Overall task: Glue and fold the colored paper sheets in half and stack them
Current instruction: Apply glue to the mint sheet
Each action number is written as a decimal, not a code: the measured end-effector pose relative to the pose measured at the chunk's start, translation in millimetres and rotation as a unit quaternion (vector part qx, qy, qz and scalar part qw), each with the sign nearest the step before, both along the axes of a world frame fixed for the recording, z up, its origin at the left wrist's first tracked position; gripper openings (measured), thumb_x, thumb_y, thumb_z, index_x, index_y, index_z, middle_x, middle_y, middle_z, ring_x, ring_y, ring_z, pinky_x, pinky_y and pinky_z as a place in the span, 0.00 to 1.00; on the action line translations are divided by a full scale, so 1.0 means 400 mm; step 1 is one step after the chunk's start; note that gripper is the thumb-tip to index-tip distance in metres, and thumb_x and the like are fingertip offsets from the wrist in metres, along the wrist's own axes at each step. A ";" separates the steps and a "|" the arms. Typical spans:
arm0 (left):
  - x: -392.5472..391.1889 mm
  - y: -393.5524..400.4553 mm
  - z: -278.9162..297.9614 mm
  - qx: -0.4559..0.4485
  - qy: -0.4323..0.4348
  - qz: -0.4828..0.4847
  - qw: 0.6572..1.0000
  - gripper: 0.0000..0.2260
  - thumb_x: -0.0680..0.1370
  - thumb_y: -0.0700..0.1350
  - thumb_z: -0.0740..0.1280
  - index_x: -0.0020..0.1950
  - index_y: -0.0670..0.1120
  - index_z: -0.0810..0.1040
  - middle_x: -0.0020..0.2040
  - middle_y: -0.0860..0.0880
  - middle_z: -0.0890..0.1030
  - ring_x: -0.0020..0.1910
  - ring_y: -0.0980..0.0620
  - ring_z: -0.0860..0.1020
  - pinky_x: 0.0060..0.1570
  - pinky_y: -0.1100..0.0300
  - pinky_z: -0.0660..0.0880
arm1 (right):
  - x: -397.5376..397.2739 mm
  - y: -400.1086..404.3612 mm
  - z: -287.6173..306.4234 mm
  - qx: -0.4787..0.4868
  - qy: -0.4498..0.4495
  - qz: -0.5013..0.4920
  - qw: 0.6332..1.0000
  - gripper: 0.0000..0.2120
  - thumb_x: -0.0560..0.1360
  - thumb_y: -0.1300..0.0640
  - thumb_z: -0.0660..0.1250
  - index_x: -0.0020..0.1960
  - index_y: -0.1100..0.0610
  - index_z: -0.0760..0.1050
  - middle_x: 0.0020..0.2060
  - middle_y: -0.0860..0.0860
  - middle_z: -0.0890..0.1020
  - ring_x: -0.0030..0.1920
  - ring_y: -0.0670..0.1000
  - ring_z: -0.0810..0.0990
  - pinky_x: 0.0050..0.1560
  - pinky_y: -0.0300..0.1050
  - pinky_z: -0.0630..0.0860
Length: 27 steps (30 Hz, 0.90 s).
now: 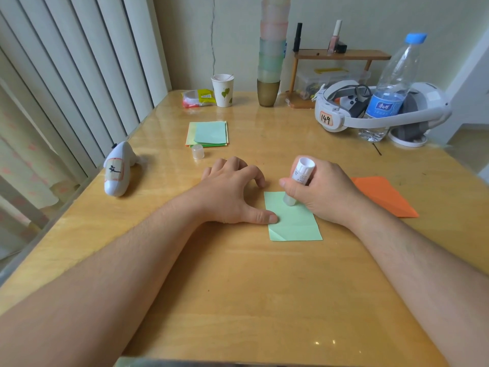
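Glossy wooden counter (238, 287) by the window blinds. My right hand (322, 192) has its grip wrapped around the glue stick (300, 178), tip down on the green sheet (293, 223) right under it. My left hand (230, 192) has loosely bent fingers, thumb pinning the sheet's edge. Stack of sheets (207, 134) and cap (198, 151) sit beyond my left, orange paper (383, 196) just right.

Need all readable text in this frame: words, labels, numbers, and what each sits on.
"149": handwritten on the orange tag of the white headset.
Glue stick in the right hand: dark print, partly hidden, not readable.
Water bottle: blue label with white characters, too blurred to read.
White controller: sticker with a black mark, not legible.
Yellow packet: print too small.
Paper cup: leaf pattern only, no text.
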<state>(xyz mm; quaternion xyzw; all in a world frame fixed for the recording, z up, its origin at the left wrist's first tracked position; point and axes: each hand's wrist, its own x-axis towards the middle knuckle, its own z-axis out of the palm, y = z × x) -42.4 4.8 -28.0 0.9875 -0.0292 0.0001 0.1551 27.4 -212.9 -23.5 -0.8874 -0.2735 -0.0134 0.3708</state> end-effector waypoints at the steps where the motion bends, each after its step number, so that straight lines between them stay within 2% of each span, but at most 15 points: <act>1: 0.000 0.000 0.000 0.000 -0.001 0.000 1.000 0.34 0.60 0.80 0.68 0.61 0.67 0.70 0.63 0.56 0.66 0.65 0.49 0.63 0.67 0.50 0.62 | 0.003 -0.007 -0.001 0.003 0.000 -0.003 1.000 0.17 0.74 0.44 0.73 0.41 0.55 0.72 0.29 0.47 0.74 0.31 0.47 0.69 0.36 0.47 0.68; 5: 0.000 0.001 -0.001 0.000 -0.001 -0.002 1.000 0.34 0.61 0.81 0.68 0.61 0.67 0.70 0.63 0.56 0.66 0.65 0.49 0.63 0.68 0.49 0.63 | 0.009 -0.025 -0.001 0.006 -0.001 -0.010 1.000 0.16 0.75 0.47 0.73 0.40 0.56 0.71 0.30 0.46 0.73 0.32 0.47 0.68 0.35 0.46 0.67; 9: 0.001 0.003 0.001 0.000 0.004 -0.002 1.000 0.35 0.59 0.82 0.66 0.61 0.68 0.69 0.63 0.56 0.66 0.65 0.50 0.62 0.68 0.49 0.63 | 0.014 -0.032 -0.004 0.007 -0.007 -0.013 1.000 0.16 0.75 0.47 0.73 0.40 0.56 0.71 0.28 0.46 0.72 0.31 0.46 0.67 0.30 0.39 0.63; 14: -0.001 0.001 0.002 0.000 0.004 -0.001 1.000 0.33 0.61 0.80 0.68 0.61 0.68 0.70 0.63 0.56 0.66 0.65 0.50 0.62 0.67 0.50 0.62 | 0.020 -0.035 -0.009 0.013 0.004 -0.014 1.000 0.14 0.75 0.46 0.72 0.40 0.55 0.73 0.29 0.47 0.76 0.32 0.49 0.69 0.36 0.46 0.69; 16: 0.000 0.000 0.003 0.001 0.003 -0.002 1.000 0.33 0.61 0.80 0.68 0.61 0.68 0.70 0.63 0.56 0.66 0.65 0.50 0.62 0.67 0.50 0.62 | 0.022 -0.036 -0.007 0.015 0.006 -0.013 1.000 0.14 0.75 0.46 0.72 0.40 0.54 0.73 0.30 0.49 0.77 0.33 0.50 0.71 0.37 0.47 0.71; 19: 0.000 -0.001 0.004 0.000 0.002 -0.002 1.000 0.32 0.62 0.80 0.69 0.61 0.68 0.70 0.63 0.56 0.66 0.65 0.50 0.62 0.66 0.51 0.62 | 0.021 -0.036 -0.003 0.008 -0.001 -0.016 1.000 0.14 0.75 0.46 0.72 0.40 0.54 0.74 0.29 0.47 0.76 0.33 0.49 0.71 0.37 0.47 0.71; 22: 0.000 -0.001 0.003 0.001 0.002 -0.001 1.000 0.33 0.62 0.79 0.69 0.61 0.67 0.70 0.63 0.56 0.66 0.65 0.50 0.62 0.66 0.51 0.62 | 0.017 -0.033 0.001 0.004 -0.014 -0.023 1.000 0.14 0.76 0.46 0.72 0.40 0.55 0.75 0.33 0.51 0.81 0.38 0.54 0.77 0.41 0.50 0.75; 24: 0.000 -0.001 0.002 0.001 0.002 -0.001 1.000 0.33 0.62 0.79 0.69 0.61 0.67 0.70 0.63 0.56 0.66 0.65 0.50 0.62 0.66 0.51 0.62 | 0.014 -0.031 0.003 0.039 -0.025 -0.038 0.998 0.16 0.76 0.46 0.71 0.40 0.57 0.75 0.35 0.55 0.83 0.41 0.57 0.78 0.44 0.51 0.76; 27: 0.000 -0.001 0.002 0.000 0.003 0.000 1.000 0.33 0.60 0.80 0.68 0.61 0.68 0.69 0.62 0.56 0.66 0.65 0.50 0.62 0.66 0.51 0.62 | 0.006 -0.021 0.008 0.099 -0.036 -0.044 0.993 0.18 0.72 0.43 0.68 0.40 0.59 0.74 0.35 0.57 0.82 0.39 0.57 0.77 0.42 0.51 0.75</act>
